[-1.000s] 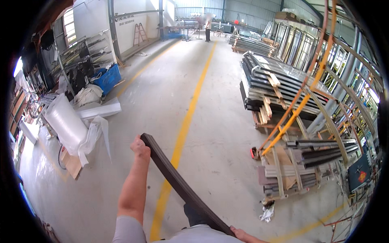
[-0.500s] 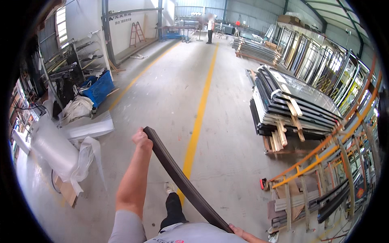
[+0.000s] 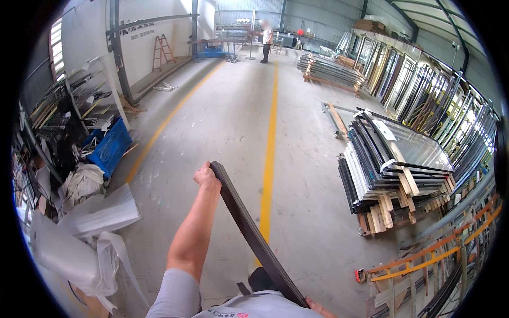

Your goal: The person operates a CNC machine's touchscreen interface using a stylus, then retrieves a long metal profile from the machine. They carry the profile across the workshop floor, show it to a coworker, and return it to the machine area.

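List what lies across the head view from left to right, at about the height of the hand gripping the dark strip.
Blue crate → left hand → dark strip that it grips → yellow floor line → stack of framed glass panels on wooden blocks → frames leaning along the right wall.
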Demonstrator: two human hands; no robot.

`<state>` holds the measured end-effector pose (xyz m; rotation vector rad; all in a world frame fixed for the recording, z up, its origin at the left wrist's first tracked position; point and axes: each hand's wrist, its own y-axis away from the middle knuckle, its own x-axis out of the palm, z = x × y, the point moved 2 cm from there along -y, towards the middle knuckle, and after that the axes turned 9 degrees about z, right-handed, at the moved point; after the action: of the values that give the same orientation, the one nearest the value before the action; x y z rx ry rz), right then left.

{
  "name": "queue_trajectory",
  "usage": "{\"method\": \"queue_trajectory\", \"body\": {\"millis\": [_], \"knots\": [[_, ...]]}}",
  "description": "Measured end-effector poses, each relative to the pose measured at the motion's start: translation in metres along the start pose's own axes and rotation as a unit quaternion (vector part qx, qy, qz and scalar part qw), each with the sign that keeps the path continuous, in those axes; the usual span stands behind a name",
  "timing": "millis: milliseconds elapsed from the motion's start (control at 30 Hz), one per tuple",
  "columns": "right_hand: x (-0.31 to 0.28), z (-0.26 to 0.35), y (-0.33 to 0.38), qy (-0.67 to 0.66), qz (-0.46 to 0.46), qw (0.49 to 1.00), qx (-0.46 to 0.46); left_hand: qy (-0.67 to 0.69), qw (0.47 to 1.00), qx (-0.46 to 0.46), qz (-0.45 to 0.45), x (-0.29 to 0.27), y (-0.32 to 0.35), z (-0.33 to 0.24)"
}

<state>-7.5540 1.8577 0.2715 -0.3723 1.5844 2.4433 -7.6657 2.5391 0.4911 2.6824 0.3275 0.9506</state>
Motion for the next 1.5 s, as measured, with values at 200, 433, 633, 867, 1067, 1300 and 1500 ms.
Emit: {"method": "queue_trajectory", "body": {"millis": [200,433,633,867,1067,1300,1500], "knots": [[-0.026,0.138,-0.196,-0.009,0.043,0.989,-0.138,0.022,0.999,0.035,0.022,0.074,-0.21,0.017],[-0.109,0.367,-0.346,-0.131,0.185,0.974,-0.026,-0.043,0.99,0.064,0.116,0.235,-0.394,-0.05],[-0.213,0.583,-0.362,-0.103,0.108,0.98,-0.134,-0.119,0.966,-0.035,0.226,0.36,-0.505,-0.057],[-0.296,0.817,-0.452,-0.059,0.076,0.994,-0.054,-0.033,0.948,-0.111,0.298,0.49,-0.756,-0.007],[-0.34,1.01,-0.487,-0.008,0.011,0.998,-0.064,0.012,0.916,-0.156,0.37,0.644,-0.917,-0.001],[-0.386,1.169,-0.594,-0.083,-0.013,0.996,-0.035,-0.003,0.891,-0.173,0.419,0.789,-1.087,0.034],[-0.459,1.346,-0.704,-0.106,-0.034,0.994,-0.022,-0.023,0.883,-0.208,0.421,0.9,-1.241,0.075]]}}
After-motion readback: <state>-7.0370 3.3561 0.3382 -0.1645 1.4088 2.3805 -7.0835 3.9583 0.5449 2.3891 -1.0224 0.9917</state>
